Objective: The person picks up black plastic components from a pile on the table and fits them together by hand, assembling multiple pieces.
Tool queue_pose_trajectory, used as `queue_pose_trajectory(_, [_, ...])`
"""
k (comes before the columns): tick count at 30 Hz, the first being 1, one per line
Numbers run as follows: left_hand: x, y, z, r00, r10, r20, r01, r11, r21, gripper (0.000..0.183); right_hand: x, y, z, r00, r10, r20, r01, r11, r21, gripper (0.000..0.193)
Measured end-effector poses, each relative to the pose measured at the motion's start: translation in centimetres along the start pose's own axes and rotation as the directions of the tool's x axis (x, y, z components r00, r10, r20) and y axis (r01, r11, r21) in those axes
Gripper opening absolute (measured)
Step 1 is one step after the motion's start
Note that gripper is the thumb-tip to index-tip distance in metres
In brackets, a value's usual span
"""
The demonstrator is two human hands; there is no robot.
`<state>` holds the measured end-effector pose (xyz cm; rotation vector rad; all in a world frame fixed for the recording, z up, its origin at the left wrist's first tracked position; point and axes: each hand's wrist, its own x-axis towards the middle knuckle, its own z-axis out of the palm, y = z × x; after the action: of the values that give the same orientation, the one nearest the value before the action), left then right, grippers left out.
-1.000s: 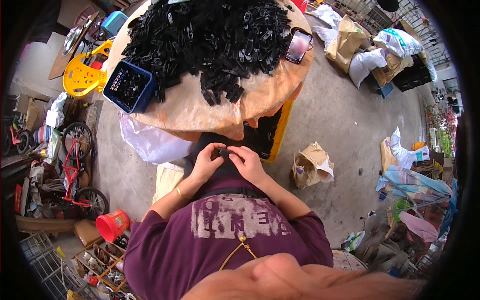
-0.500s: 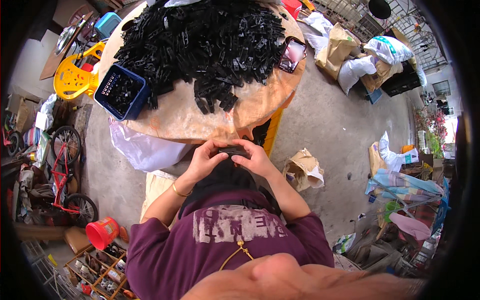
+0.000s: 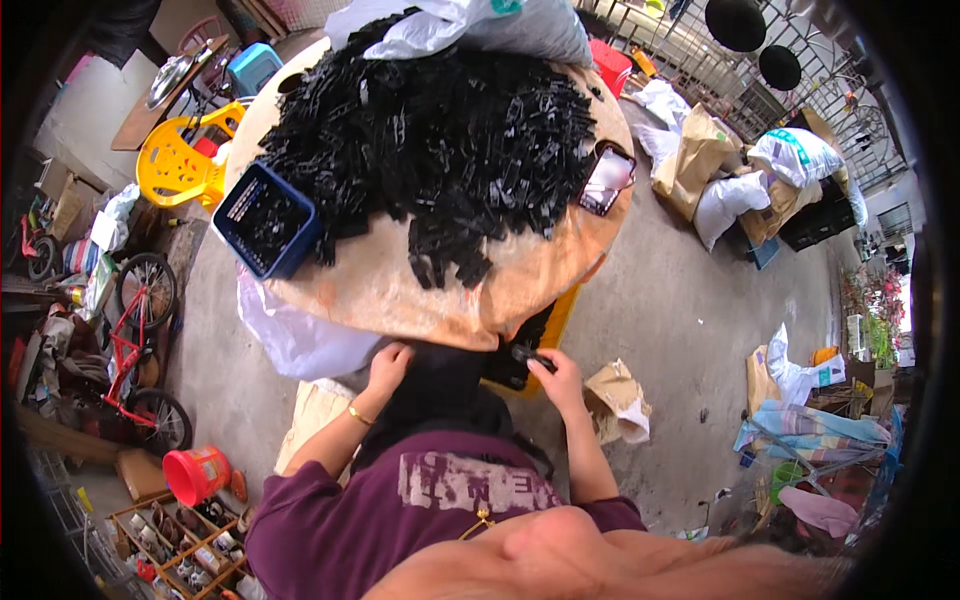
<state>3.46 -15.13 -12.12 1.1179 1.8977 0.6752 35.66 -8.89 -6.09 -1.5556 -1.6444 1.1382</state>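
So the surface is a round table (image 3: 400, 290) with a tan, kinda stained top, on a grey concrete floor (image 3: 680, 300). Most of that table is buried under a pile of black plastic parts (image 3: 440, 150), with a white sack (image 3: 490, 32) slumped at its far edge. A blue basket (image 3: 292, 255) sits on the table's left side, a phone (image 3: 608, 182) on its right.

Around the table: yellow chair (image 3: 175, 165) and red bicycle (image 3: 125, 355) off to the left, stuffed sacks (image 3: 800, 155) well off to the right. The table's near edge hides part of a yellow crate (image 3: 560, 325) below.

The person's right hand (image 3: 558, 380), just off the table's near edge, has its fingers pinched on a black piece (image 3: 525, 355). Left hand (image 3: 390, 368) is curled at that same edge, near a pale plastic bag (image 3: 295, 325); can't tell if it's gripping anything.
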Motion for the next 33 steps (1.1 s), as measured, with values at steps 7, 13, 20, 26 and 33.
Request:
queue_pose_trajectory(7, [9.4, -11.0, 7.8, 0.529, -0.483, 0.698, 0.844, 0.382, -0.376, 0.044, 0.5, 7.8, 3.4, 0.990, 0.115, -0.081, -0.135, 0.940, -0.313, 0.055])
queue_pose_trajectory(13, [8.1, -12.7, 11.3, 0.673, -0.413, 0.614, 0.726, 0.526, -0.442, 0.043, -0.5, 5.8, 3.6, 0.945, 0.277, 0.176, -0.242, 0.950, -0.194, 0.041])
queue_pose_trajectory(20, [8.6, -10.2, 11.7, 0.835, -0.315, 0.452, 0.529, 0.688, -0.497, 0.041, -1.0, 4.6, 4.2, 0.937, 0.263, 0.230, -0.187, 0.933, -0.307, 0.035])
queue_pose_trajectory(26, [7.8, -9.0, 10.3, 0.949, -0.172, 0.266, 0.290, 0.811, -0.509, 0.040, -1.0, 4.4, 3.6, 0.943, 0.164, 0.290, -0.066, 0.945, -0.321, 0.034])
queue_pose_trajectory(33, [7.9, -7.6, 6.5, 0.999, 0.018, 0.049, 0.005, 0.906, -0.422, 0.039, 1.0, 2.1, 1.5, 0.925, 0.141, 0.352, 0.018, 0.912, -0.411, 0.035])
